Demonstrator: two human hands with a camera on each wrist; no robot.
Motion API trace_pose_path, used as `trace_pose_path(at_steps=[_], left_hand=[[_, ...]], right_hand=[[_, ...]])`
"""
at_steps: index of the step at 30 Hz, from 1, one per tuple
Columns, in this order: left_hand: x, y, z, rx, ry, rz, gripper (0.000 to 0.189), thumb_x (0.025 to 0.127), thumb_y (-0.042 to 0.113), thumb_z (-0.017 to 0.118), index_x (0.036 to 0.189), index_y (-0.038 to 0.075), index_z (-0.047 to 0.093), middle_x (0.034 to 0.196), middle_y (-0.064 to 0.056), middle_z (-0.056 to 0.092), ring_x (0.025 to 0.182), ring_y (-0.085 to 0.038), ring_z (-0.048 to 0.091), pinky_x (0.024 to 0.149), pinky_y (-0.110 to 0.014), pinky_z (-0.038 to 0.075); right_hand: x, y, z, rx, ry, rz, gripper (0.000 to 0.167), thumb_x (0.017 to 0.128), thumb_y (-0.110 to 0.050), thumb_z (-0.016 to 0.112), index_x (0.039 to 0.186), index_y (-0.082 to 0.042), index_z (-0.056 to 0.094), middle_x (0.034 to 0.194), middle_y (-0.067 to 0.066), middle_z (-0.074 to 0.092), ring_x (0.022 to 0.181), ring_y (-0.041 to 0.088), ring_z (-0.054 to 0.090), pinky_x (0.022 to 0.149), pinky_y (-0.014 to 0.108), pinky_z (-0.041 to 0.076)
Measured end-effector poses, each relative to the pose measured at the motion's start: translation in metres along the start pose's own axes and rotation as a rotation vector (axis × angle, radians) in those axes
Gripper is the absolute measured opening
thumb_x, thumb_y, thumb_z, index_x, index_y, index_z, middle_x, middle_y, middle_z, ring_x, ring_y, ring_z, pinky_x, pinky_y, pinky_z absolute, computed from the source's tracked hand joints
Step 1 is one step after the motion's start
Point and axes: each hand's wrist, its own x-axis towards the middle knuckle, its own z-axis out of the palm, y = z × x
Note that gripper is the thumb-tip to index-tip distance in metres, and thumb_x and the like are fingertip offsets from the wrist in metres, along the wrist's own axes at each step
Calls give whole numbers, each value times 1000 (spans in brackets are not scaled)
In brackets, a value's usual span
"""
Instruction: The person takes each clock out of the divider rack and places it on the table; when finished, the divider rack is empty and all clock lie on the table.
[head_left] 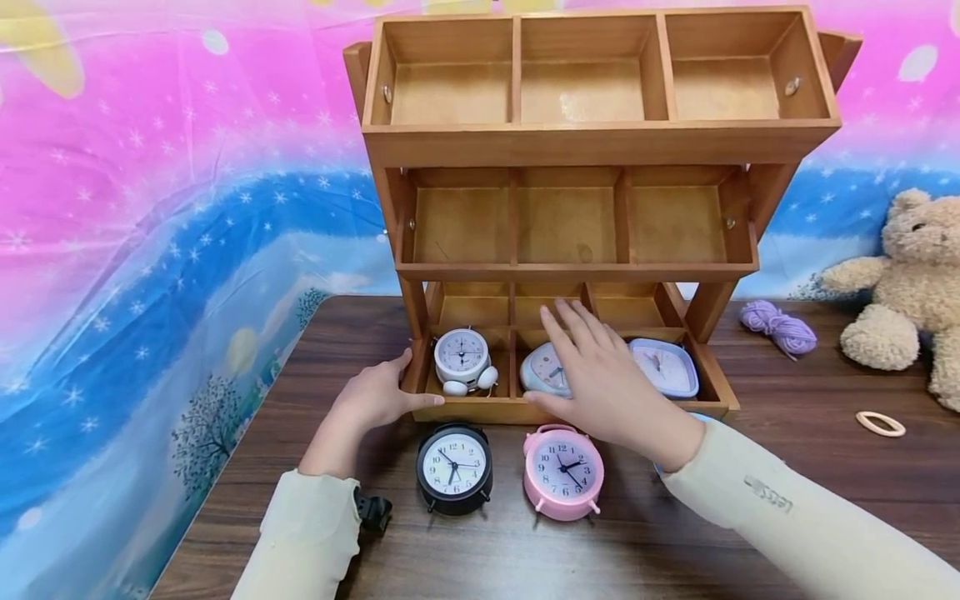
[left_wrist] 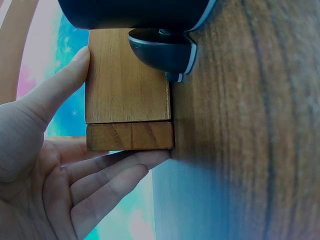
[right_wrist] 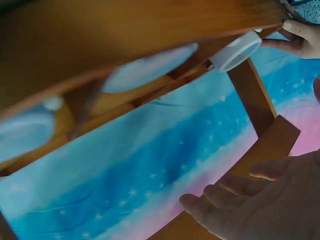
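Observation:
My left hand (head_left: 378, 392) touches the left end of the wooden shelf's (head_left: 570, 271) bottom tier, thumb at the front edge, straight fingers along the side. My right hand (head_left: 611, 383) hovers with spread fingers over the middle bottom compartment, partly hiding a pale oval clock (head_left: 540, 368); whether they touch, I cannot tell. A white alarm clock (head_left: 461, 354) tilts back in the left compartment. The right compartment holds a pale-blue square clock (head_left: 663, 367). Before the shelf stand a black alarm clock (head_left: 454, 468) and a pink alarm clock (head_left: 564, 472).
A blue-rimmed thing (head_left: 701, 417) is mostly hidden under the right forearm. Purple yarn (head_left: 780, 327), a wooden ring (head_left: 881, 423) and a teddy bear (head_left: 926, 283) are on the right. The shelf's two upper tiers rise above the hands, before a colourful cloth backdrop (head_left: 225, 167).

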Motion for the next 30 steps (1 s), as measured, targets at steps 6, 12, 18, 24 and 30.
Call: trace_pose_path(at_steps=[6,12,18,24,30], left_hand=[[-1,-1,1,1,3,-4,98,86,54,72,157,6,26,146,-26,47,128,-46,49,104,-60,39],[-1,0,2,-6,3,-16,98,85,54,73,157,7,27,145,-27,47,128,-46,49,103,-61,39],[-1,0,2,3,4,-14,98,85,55,72,157,7,27,145,-27,47,127,-46,50,103,-61,40],[0,-1,1,-4,10,-13,97,85,54,72,157,7,27,144,-26,48,127,-46,51,103,-60,40],[0,0,1,-7,9,-7,96,86,54,72,157,7,27,143,-26,49,126,-45,51,103,-60,40]], right_hand=[[30,-16,8,5,-77,-30,101,90,-60,63,159,-4,16,162,20,18,149,37,15,116,56,24],[60,-32,21,54,-230,36,103,91,-59,62,158,1,12,163,22,13,149,36,18,118,45,22],[83,-41,34,117,-309,92,105,89,-57,66,157,4,14,161,24,19,146,39,24,118,45,22],[94,-53,45,89,-270,73,102,85,-56,71,154,4,25,151,26,34,137,41,39,113,48,33],[102,-62,52,28,-227,45,100,85,-55,72,151,9,30,146,28,40,131,40,46,108,48,40]])
